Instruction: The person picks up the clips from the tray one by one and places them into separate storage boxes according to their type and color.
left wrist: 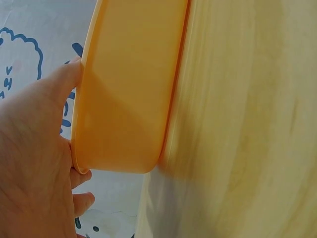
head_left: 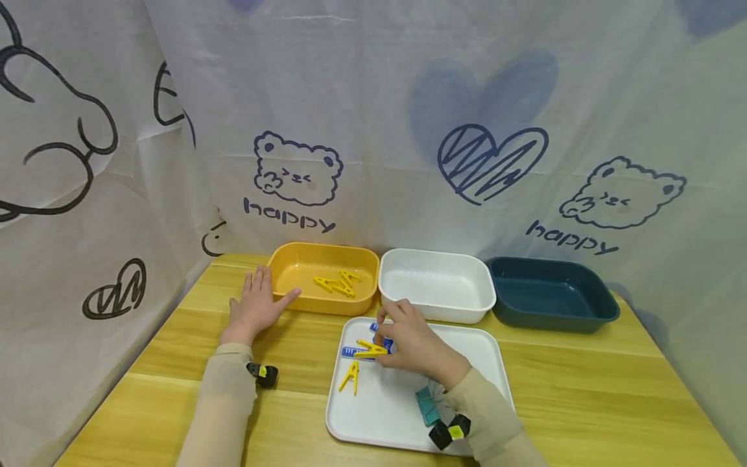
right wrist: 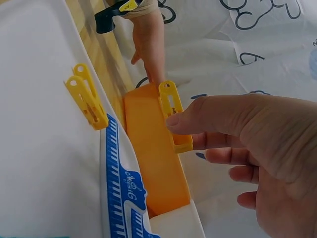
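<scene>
Cloth (head_left: 385, 214): 2 "happy"; blue piece (right wrist: 132, 184): "Music"

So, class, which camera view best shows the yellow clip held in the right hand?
The right wrist view, since it shows the yellow clip close up in the right hand. The head view shows it too, but much smaller; the left wrist view doesn't show it.

Both beige sleeves (head_left: 223, 405) carry small black cameras (head_left: 270, 378) marked with yellow patches (head_left: 456, 432)
</scene>
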{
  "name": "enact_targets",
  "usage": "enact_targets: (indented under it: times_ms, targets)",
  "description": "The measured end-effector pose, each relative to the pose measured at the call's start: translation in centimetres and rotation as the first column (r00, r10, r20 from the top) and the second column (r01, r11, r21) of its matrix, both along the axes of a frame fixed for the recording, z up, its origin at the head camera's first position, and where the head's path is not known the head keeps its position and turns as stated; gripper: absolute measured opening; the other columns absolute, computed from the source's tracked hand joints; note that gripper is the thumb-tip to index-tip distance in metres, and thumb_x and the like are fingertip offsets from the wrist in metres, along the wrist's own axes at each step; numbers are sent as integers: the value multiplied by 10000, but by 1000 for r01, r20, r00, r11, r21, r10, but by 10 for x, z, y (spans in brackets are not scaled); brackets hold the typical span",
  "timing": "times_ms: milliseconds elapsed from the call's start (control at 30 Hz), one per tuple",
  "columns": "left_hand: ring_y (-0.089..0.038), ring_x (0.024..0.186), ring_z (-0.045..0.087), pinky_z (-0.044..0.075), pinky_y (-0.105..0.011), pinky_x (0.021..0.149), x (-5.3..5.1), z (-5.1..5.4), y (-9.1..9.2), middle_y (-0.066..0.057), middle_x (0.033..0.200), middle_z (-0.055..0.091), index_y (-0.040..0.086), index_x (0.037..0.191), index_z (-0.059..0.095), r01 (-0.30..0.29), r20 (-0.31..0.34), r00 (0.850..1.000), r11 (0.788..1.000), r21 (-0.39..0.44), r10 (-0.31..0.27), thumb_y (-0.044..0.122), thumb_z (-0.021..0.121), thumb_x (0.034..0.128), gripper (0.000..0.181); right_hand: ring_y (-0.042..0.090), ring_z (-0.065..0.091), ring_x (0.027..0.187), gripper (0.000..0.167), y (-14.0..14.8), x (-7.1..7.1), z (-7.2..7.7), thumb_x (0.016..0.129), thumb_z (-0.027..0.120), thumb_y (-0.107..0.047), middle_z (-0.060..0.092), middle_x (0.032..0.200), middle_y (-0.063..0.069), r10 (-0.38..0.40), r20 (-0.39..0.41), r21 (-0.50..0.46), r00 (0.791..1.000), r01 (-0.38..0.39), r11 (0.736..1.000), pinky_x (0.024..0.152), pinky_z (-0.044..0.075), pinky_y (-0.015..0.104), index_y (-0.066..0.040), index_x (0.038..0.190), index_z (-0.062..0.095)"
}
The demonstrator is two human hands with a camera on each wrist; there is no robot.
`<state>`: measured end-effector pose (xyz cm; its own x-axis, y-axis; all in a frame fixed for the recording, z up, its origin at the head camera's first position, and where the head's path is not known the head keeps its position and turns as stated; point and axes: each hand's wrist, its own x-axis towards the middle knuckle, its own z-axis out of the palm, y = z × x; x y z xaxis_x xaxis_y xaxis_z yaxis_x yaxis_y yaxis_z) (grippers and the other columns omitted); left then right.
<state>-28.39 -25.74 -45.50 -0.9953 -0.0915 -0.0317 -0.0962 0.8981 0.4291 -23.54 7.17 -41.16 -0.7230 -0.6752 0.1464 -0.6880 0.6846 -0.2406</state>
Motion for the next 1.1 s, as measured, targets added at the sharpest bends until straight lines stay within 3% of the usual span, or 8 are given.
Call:
enact_targets:
  times_ms: [500, 767, 1100]
  targets:
    - [-441, 1500, -75, 43, -812, 1057, 1, 0, 1, -189, 1635, -86, 28, 1559, -33, -1, -3, 1000, 1000, -12, 1, 822, 288, 861, 1105, 221, 360, 1156, 151, -19, -22, 11, 801, 783, -324, 487, 1151, -14, -22, -40, -11, 999, 21, 1000, 987, 334, 395, -217, 830, 681]
    - [-438, 1502, -66, 44, -812, 1057, 0, 0, 0, -181, 1635, -96, 34, 1560, -40, -3, -3, 1000, 1000, -15, 3, 828, 283, 856, 1109, 220, 387, 1127, 159, -26, -35, 11, 786, 789, -307, 512, 1144, 2, 4, -136, -56, 991, -12, 998, 960, 346, 397, -199, 805, 675]
    - [-432, 1501, -86, 43, -810, 1060, 0, 1, 0, -190, 1638, -70, 30, 1560, -29, -4, -2, 1000, 1000, -9, 4, 815, 299, 865, 1099, 212, 387, 1154, 152, -39, -45, 15, 814, 759, -327, 519, 1173, -14, -36, -148, -44, 988, 30, 999, 1013, 361, 387, -197, 843, 685]
